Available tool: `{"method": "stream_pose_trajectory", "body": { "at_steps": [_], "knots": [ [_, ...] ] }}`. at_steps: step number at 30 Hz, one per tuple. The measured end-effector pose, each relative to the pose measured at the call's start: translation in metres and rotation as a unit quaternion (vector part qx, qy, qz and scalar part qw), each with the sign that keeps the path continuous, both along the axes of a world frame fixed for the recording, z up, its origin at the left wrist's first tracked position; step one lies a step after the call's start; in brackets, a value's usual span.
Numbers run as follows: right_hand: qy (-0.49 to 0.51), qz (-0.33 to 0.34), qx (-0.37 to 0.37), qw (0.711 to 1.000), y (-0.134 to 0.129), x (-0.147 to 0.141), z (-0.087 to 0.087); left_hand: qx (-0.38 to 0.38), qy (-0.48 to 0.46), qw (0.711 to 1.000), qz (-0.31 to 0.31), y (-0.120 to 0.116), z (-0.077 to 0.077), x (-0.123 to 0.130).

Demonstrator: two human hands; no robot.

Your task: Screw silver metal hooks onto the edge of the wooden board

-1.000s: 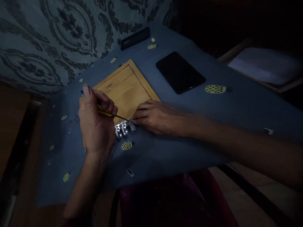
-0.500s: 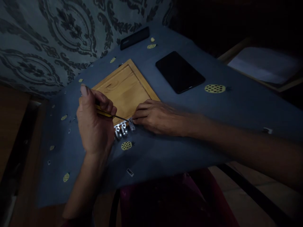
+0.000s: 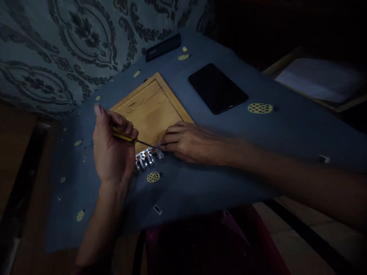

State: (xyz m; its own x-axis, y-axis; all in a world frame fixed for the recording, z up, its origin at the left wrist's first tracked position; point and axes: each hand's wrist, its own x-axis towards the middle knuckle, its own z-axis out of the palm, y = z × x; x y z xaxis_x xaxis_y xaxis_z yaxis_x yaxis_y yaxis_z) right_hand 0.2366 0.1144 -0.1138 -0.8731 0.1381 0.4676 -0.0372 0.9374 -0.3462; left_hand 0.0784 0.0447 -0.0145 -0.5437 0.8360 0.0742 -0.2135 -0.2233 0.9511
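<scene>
My left hand (image 3: 114, 147) is wrapped round a screwdriver (image 3: 123, 136) with a yellow and black handle, thumb pointing up. The thin shaft reaches right to the end of a metal hook strip (image 3: 148, 156) along the near edge of a wooden board (image 3: 151, 110). Several silver hooks hang off that edge. At the strip's right end, my right hand (image 3: 186, 143) rests on the board's corner with its fingers pressed together. What its fingertips pinch is too small and dark to make out.
A black tablet or phone (image 3: 218, 88) lies right of the board on the blue tablecloth (image 3: 200, 187). Behind the board is a dark case (image 3: 163, 47) beside the patterned wall covering (image 3: 83, 34). A pale sheet (image 3: 318, 79) lies at the far right.
My left hand and the screwdriver handle have shifted slightly left, and more hooks show beside the palm. My right hand has barely moved.
</scene>
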Motion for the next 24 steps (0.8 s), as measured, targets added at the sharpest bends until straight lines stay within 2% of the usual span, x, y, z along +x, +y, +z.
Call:
{"method": "stream_pose_trajectory", "body": {
  "at_steps": [6,12,24],
  "knots": [
    [0.008,0.006,-0.016,1.000,0.000,0.002,0.000,-0.003,-0.017,1.000,0.002,0.002,0.001,-0.004],
    [0.002,0.004,-0.011,1.000,0.000,0.001,0.000,0.003,-0.014,1.000,-0.022,0.000,0.000,-0.010],
    [0.003,0.000,-0.018,1.000,-0.001,0.001,0.001,0.006,0.032,0.999,-0.044,-0.001,-0.003,-0.012]
  ]
}}
